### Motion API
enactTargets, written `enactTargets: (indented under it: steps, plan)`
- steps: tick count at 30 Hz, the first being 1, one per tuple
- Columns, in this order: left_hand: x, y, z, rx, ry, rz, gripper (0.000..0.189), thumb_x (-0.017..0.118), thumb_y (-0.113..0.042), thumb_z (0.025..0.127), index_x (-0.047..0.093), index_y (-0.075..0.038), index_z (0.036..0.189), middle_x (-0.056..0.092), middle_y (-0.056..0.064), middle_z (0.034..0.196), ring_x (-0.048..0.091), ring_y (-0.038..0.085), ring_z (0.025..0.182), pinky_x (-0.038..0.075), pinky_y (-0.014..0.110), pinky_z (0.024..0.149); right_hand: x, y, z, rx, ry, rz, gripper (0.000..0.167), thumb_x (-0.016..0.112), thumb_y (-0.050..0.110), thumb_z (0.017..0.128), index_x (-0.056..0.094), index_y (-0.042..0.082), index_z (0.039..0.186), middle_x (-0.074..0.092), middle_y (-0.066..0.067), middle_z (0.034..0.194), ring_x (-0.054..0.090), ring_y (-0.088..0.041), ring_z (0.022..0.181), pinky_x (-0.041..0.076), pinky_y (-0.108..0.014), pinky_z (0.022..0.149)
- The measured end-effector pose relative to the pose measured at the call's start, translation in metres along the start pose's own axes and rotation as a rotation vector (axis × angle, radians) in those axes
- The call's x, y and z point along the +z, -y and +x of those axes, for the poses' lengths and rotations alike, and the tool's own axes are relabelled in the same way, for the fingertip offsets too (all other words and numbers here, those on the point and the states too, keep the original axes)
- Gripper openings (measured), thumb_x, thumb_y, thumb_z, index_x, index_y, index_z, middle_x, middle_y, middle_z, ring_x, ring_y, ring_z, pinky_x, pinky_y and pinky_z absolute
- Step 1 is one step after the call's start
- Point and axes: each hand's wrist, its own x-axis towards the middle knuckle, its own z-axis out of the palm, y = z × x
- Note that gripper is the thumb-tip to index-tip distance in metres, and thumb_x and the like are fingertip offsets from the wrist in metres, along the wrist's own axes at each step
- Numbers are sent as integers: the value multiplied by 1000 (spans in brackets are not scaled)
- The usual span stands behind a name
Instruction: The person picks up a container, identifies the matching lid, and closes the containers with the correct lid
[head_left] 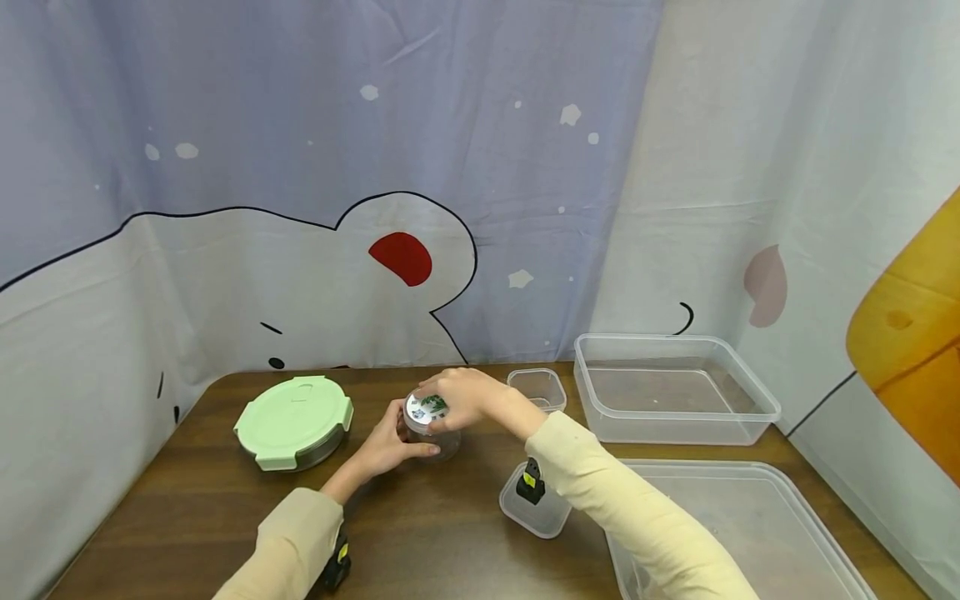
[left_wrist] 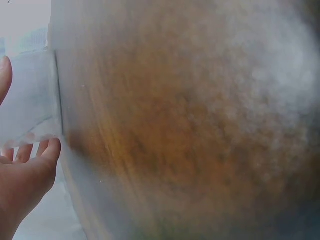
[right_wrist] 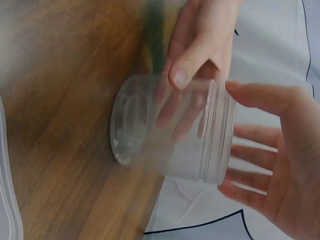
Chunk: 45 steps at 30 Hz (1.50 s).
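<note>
A clear round plastic jar (head_left: pixel 447 447) stands upright on the brown table, capped by a lid (head_left: pixel 420 412) with a white top and a green print. My left hand (head_left: pixel 384 443) holds the jar's side; in the right wrist view its fingers pass behind the clear wall (right_wrist: pixel 160 155) and its thumb lies in front. From above, my right hand (head_left: pixel 467 395) grips the lid, with thumb and fingertips at opposite sides of its rim (right_wrist: pixel 218 145). In the left wrist view only part of the jar (left_wrist: pixel 27 95) shows between the left thumb and fingers.
Left of the jar sits a round glass container with a green clip lid (head_left: pixel 296 417). To the right are a small clear box (head_left: pixel 538 385), its flat lid (head_left: pixel 536 510) partly under the right wrist, a large clear bin (head_left: pixel 675 427) and a large flat lid (head_left: pixel 742 525). A curtain (head_left: pixel 525 208) hangs behind.
</note>
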Motion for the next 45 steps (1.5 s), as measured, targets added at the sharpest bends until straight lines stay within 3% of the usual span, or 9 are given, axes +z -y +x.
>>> enactTargets:
  steps: [9, 14, 22, 25, 28, 32, 37, 41, 45]
  plan:
    - [1, 0, 0, 3, -14, 0, 80, 80, -15, 78, 27, -4, 136, 44, 16, 138, 49, 32, 128, 41, 48, 107, 9, 22, -1, 158, -174, -162, 44, 68, 54, 80, 72, 17, 103, 71, 3, 92, 64, -13, 81, 50, -25, 63]
    - [1, 0, -1, -2, -14, 11, 79, 80, -16, 78, 28, -5, 136, 45, 16, 138, 49, 32, 128, 41, 48, 107, 13, 32, -1, 242, -245, -182, 44, 68, 56, 78, 72, 14, 91, 69, 1, 81, 62, -15, 72, 47, -25, 55]
    - [1, 0, -1, 7, -20, 28, 79, 81, -17, 78, 28, -4, 135, 49, 17, 135, 54, 29, 121, 47, 44, 100, 18, 43, -2, 346, -302, -205, 45, 67, 57, 79, 70, 13, 85, 68, -1, 78, 61, -17, 68, 48, -26, 51]
    - [2, 1, 0, 11, -23, 28, 79, 81, -16, 77, 28, -4, 135, 48, 18, 135, 53, 29, 121, 47, 44, 100, 20, 45, -1, 373, -318, -224, 51, 66, 61, 78, 72, 12, 90, 69, -2, 80, 61, -18, 69, 50, -28, 51]
    - [1, 1, 0, 14, -15, 26, 79, 80, -15, 78, 27, -3, 135, 48, 18, 136, 53, 29, 122, 46, 44, 101, 21, 42, -1, 383, -282, -229, 60, 62, 67, 78, 71, 12, 101, 69, -2, 88, 62, -18, 76, 52, -29, 56]
    - [0, 0, -2, 10, 6, 17, 80, 79, -18, 79, 25, -3, 137, 48, 18, 137, 51, 29, 124, 45, 42, 102, 19, 30, -4, 304, -187, -156, 66, 59, 69, 80, 63, 19, 122, 65, -3, 116, 61, -19, 101, 55, -32, 76]
    - [-1, 1, -3, 41, 14, 39, 82, 80, -27, 79, 25, -3, 136, 46, 21, 136, 51, 32, 124, 47, 42, 99, 17, 9, -7, 99, -41, -1, 62, 61, 57, 86, 49, 27, 139, 43, -3, 150, 42, -21, 135, 43, -37, 106]
    - [-1, 3, -2, 61, 14, 42, 81, 79, -25, 79, 25, -3, 136, 44, 21, 136, 50, 35, 125, 46, 47, 102, 16, -2, -8, -14, 1, 59, 60, 60, 48, 89, 45, 24, 142, 38, -5, 153, 35, -22, 141, 38, -39, 111]
    - [-1, 3, -1, 36, 26, 6, 79, 77, -17, 81, 24, -3, 137, 41, 20, 139, 46, 36, 130, 41, 51, 107, 18, -7, -8, -44, -9, 71, 59, 60, 44, 90, 45, 22, 143, 39, -4, 152, 37, -21, 140, 39, -37, 110]
